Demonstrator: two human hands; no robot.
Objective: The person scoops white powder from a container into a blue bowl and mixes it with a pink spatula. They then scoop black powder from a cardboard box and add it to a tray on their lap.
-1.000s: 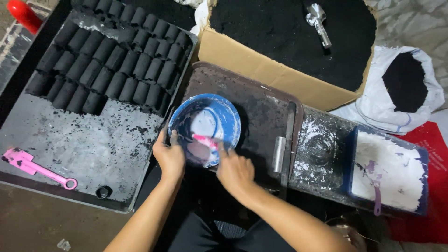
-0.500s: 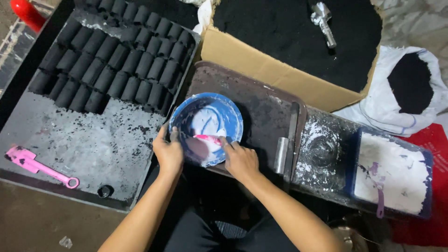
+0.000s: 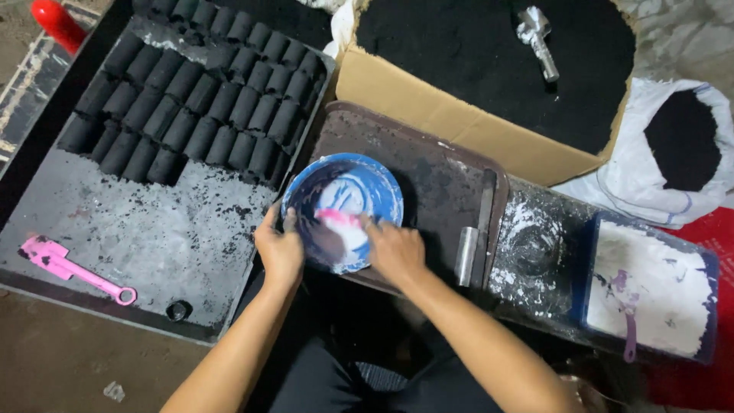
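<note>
Two hands met at a blue bowl point(image 3: 342, 208) that sat on the near left part of a dark brown tray point(image 3: 428, 176). The left hand point(image 3: 280, 248) clasped the bowl's near left rim, fingers curled over the edge. The right hand point(image 3: 395, 250) reached into the bowl from the near right, its fingers closed around a pink tool point(image 3: 339, 219) lying in the white paste that coated the bowl's inside. A short metal tube point(image 3: 466, 256) lay on the tray just right of the right hand.

To the left, a large black tray point(image 3: 115, 237) held rows of dark cylindrical briquettes point(image 3: 199, 99) across its far half; its near half was dusted grey, with a pink scraper point(image 3: 73, 268) near the left edge and a small black cap point(image 3: 178, 310) near the front rim. Beyond the brown tray, a cardboard box point(image 3: 459, 130) was filled with black powder, and a metal scoop point(image 3: 537, 38) rested on that powder. A white sack point(image 3: 650, 183) at the far right also held black powder. At the near right, a blue rectangular tub point(image 3: 707, 306) contained white powder with a purple spoon point(image 3: 628, 313) in it. A red object point(image 3: 57, 23) showed at the far left corner.
</note>
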